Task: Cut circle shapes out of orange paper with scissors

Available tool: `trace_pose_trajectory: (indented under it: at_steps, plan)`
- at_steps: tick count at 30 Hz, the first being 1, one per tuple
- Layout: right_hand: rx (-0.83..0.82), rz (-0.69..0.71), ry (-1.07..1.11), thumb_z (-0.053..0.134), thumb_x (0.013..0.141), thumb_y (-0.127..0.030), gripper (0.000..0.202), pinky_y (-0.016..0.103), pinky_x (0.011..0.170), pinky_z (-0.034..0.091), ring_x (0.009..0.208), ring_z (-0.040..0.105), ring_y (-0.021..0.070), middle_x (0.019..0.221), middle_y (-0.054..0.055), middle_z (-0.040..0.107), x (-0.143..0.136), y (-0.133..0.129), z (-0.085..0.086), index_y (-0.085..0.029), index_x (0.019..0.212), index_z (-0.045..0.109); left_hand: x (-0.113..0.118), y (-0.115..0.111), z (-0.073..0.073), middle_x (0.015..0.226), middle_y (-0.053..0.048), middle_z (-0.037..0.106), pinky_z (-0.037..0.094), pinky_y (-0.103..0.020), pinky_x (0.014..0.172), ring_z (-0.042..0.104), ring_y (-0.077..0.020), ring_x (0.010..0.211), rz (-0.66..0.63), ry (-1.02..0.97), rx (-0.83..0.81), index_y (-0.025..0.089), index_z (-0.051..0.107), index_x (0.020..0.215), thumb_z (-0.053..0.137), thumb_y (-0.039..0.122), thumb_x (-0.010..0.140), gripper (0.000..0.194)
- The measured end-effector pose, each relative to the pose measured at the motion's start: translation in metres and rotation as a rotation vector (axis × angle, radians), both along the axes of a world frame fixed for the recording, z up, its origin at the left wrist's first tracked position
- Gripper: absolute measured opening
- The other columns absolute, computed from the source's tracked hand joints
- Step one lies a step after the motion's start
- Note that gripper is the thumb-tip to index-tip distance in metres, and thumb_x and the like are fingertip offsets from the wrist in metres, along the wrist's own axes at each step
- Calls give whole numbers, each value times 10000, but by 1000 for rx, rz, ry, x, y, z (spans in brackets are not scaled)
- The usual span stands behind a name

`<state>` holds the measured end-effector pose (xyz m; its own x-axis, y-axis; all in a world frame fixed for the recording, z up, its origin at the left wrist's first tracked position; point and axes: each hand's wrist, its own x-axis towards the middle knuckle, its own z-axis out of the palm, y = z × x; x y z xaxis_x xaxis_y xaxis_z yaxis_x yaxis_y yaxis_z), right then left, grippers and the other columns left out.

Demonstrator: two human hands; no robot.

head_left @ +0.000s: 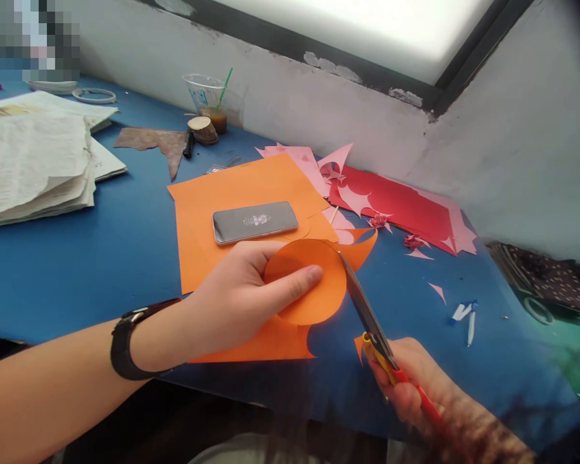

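My left hand [244, 287], with a black band at the wrist, pinches a round piece of orange paper [314, 303], thumb on top and the other fingers hidden beneath. A curved orange offcut still trails from the circle's upper right edge. My right hand [406, 380] grips scissors [367, 309] with red and yellow handles, their blade tips at the circle's right edge. Under and behind my left hand lie larger orange sheets [193, 212], with a dark phone [255, 222] on top.
Red paper [415, 219] and pink scraps [352, 198] lie at the right by the wall. A pen in pieces [471, 322] sits near the right edge. Farther back stand a plastic cup [205, 93] with a straw and a wood piece [203, 129]. Stacked papers [33, 161] lie left.
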<state>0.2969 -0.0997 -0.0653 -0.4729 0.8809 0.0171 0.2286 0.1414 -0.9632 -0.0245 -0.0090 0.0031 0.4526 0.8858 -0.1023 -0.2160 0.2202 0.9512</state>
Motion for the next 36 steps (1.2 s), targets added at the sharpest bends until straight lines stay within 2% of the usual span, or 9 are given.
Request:
trace_pose_trajectory:
  at_steps: [3, 6, 9, 13, 17, 22, 24, 28, 36]
  plan:
    - [-38, 21, -24, 779, 1096, -968, 796, 318, 454, 228, 483, 311, 117, 592, -57, 452, 6, -2, -3, -277, 788, 531, 0, -2, 4, 741, 43, 832, 737, -311, 794, 857, -244, 812, 7, -4, -20, 280, 962, 876, 981, 284, 1002, 128]
    - [-104, 30, -10, 768, 1118, -972, 785, 333, 489, 222, 522, 323, 133, 602, -39, 486, 8, -3, -1, -275, 819, 562, -1, -4, 5, 805, 37, 888, 739, -346, 829, 887, -269, 870, 9, -11, -21, 303, 1009, 944, 947, 279, 1034, 112]
    - [-93, 29, 50, 788, 1141, -922, 754, 325, 464, 182, 505, 280, 121, 589, -51, 470, 6, -2, 0, -275, 829, 558, -1, -4, 5, 892, 20, 942, 743, -358, 832, 902, -283, 900, 15, 7, -15, 296, 1015, 969, 955, 299, 1040, 93]
    - [-114, 26, 75, 901, 1064, -899, 768, 303, 438, 161, 490, 255, 103, 574, -65, 459, 1, 2, -2, -267, 796, 558, -1, -2, 3, 942, 8, 961, 752, -329, 814, 898, -275, 886, 20, 22, -23, 273, 946, 879, 1027, 334, 991, 150]
    - [-197, 9, 32, 822, 1028, -1050, 857, 331, 442, 140, 504, 247, 124, 567, -61, 414, 2, -1, 0, -282, 765, 547, -1, -2, 2, 929, -15, 942, 771, -332, 827, 896, -276, 883, 11, 24, -12, 248, 886, 814, 1033, 368, 992, 260]
    - [-338, -100, -53, 928, 936, -1057, 836, 336, 462, 181, 543, 337, 150, 631, -37, 487, 9, -14, 5, -294, 844, 600, -2, -2, 1, 922, 2, 936, 753, -333, 766, 855, -255, 822, 16, 36, -13, 279, 969, 940, 1037, 358, 985, 114]
    - [-333, -102, -30, 935, 964, -1015, 812, 330, 466, 161, 549, 322, 148, 627, -41, 463, 9, -13, 3, -291, 830, 594, -2, -3, 1, 933, 14, 943, 757, -336, 783, 864, -257, 839, 8, 30, -13, 294, 978, 945, 1028, 342, 992, 84]
    - [-218, 17, 57, 896, 1046, -938, 788, 325, 462, 145, 536, 281, 132, 589, -53, 429, 7, -4, -4, -274, 777, 566, -3, -5, 0, 934, 12, 948, 733, -330, 773, 853, -255, 844, 15, 3, -8, 294, 986, 923, 1003, 348, 1034, 125]
    - [-221, -15, 46, 923, 1032, -913, 745, 311, 449, 164, 529, 323, 134, 611, -40, 497, 19, -9, -14, -270, 817, 613, -2, 0, -1, 928, 6, 937, 773, -281, 840, 925, -264, 972, -7, -48, -72, 276, 996, 960, 1122, 262, 949, 127]
